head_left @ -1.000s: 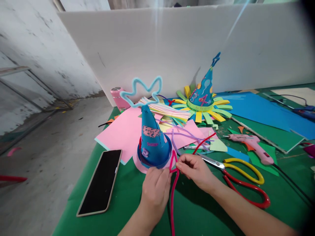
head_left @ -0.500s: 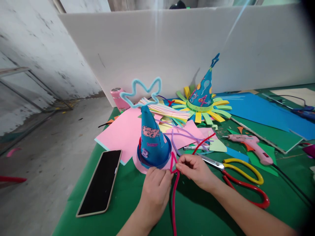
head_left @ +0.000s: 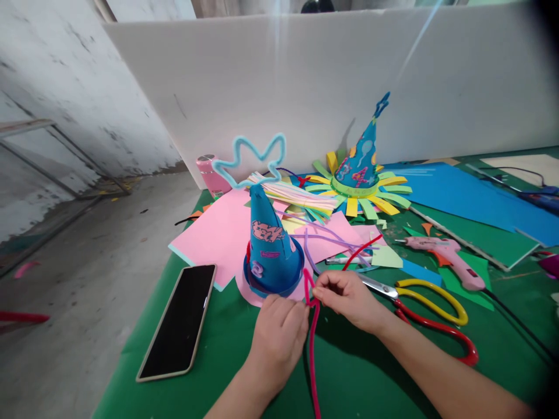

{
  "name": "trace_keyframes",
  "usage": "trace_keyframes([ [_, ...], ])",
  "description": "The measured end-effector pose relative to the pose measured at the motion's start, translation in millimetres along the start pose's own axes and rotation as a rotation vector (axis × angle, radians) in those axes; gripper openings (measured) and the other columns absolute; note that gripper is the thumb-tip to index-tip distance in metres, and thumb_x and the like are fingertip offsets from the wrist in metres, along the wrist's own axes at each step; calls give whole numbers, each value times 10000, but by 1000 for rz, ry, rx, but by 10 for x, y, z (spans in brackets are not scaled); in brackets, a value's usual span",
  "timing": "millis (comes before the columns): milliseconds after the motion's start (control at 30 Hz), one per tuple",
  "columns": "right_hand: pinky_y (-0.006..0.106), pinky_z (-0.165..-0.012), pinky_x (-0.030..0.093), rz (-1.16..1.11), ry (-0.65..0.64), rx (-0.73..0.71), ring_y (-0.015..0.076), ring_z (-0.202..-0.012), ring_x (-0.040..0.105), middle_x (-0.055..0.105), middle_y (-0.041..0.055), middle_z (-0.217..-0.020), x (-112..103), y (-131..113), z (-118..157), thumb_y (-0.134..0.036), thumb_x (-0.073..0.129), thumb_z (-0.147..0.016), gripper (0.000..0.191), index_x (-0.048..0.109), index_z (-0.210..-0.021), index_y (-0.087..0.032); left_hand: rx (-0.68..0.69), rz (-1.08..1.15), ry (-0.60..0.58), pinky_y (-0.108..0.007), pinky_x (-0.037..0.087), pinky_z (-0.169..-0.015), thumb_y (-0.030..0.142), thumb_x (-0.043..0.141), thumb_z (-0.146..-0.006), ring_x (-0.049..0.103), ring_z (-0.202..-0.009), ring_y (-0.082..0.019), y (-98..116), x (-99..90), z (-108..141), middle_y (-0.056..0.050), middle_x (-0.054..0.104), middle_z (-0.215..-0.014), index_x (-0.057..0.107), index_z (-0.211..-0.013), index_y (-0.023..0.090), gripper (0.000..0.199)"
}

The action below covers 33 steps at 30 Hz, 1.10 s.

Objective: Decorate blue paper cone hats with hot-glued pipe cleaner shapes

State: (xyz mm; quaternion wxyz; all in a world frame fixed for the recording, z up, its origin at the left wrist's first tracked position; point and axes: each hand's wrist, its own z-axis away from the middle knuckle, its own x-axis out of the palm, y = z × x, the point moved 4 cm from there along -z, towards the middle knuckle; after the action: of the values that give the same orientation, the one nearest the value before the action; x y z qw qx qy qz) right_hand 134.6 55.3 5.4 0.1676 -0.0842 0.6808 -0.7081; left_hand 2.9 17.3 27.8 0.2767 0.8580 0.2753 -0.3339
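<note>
A pink pipe cleaner [head_left: 312,355] is bent to a narrow point at its upper end, and its long tail hangs toward the front of the table. My left hand [head_left: 279,331] pinches the bent part from the left, its fingertips partly hidden. From the right, my right hand [head_left: 347,297] grips the same bend between thumb and forefinger. Just behind my left hand stands a blue paper cone hat [head_left: 271,256] with pink cut-outs and a rolled brim. A light-blue pipe-cleaner star [head_left: 238,145] rises from its tip.
Scissors [head_left: 430,320] with yellow and red handles lie beside my right forearm. A pink glue gun [head_left: 449,256] rests farther right. At left is a phone [head_left: 179,323]. Behind are pink paper [head_left: 218,227], a bundle of pipe cleaners [head_left: 297,195] and a second cone hat [head_left: 360,163] with paper strips.
Both hands stay on the pink pipe cleaner's bend. My left hand has shifted slightly right, and the hanging tail has swung a little to the right.
</note>
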Motion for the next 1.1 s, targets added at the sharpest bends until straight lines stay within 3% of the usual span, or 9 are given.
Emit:
trace_keyframes([
  [100,169,-393,235,-32,23,-5,42,-425,319,400,-61,-510,-30,15,-12,-278,527,-758,185,495,-637,-142,-172,99,31,-265,416,-572,132,483,-764,513,-593,-141,-76,-3,24,-41,586,-631,580,-769,136,97],
  [233,171,-398,246,-45,36,-39,42,-423,313,372,-69,-498,-27,-34,13,-297,524,-760,204,494,-630,-142,-519,393,-105,-235,416,-547,239,462,-791,517,-581,-127,-168,88,62,-27,592,-667,582,-821,154,150],
  [333,175,-410,246,-30,19,-81,46,-448,314,389,-58,-538,22,-61,43,-291,523,-760,187,504,-650,-141,-662,602,-162,-206,383,-499,280,466,-786,470,-523,-101,-163,159,69,1,541,-598,584,-726,152,184],
  [533,185,-451,261,-38,13,-105,59,-494,320,397,-49,-570,45,-23,43,-270,518,-756,186,465,-626,-148,-819,813,-140,-192,329,-448,319,502,-758,405,-448,-77,-179,202,87,39,471,-508,508,-616,157,216],
  [800,182,-419,238,37,-69,-28,58,-470,310,369,-57,-550,-29,-44,55,-300,506,-769,200,466,-637,-155,-845,879,-155,-195,324,-460,350,465,-780,395,-472,-78,-205,189,88,48,426,-517,462,-610,167,251],
  [933,187,-421,237,59,-106,-22,62,-474,307,352,-58,-554,-24,-52,71,-329,478,-789,214,460,-660,-159,-928,960,-115,-192,324,-457,342,506,-759,399,-463,-76,-217,203,107,47,446,-502,472,-605,161,241],
  [1100,195,-453,259,104,-16,-110,73,-511,314,374,-48,-560,-42,-100,83,-282,475,-797,210,455,-627,-159,-988,1187,-63,-229,397,-572,315,531,-749,501,-566,-103,-177,229,125,2,550,-594,557,-699,139,185],
])
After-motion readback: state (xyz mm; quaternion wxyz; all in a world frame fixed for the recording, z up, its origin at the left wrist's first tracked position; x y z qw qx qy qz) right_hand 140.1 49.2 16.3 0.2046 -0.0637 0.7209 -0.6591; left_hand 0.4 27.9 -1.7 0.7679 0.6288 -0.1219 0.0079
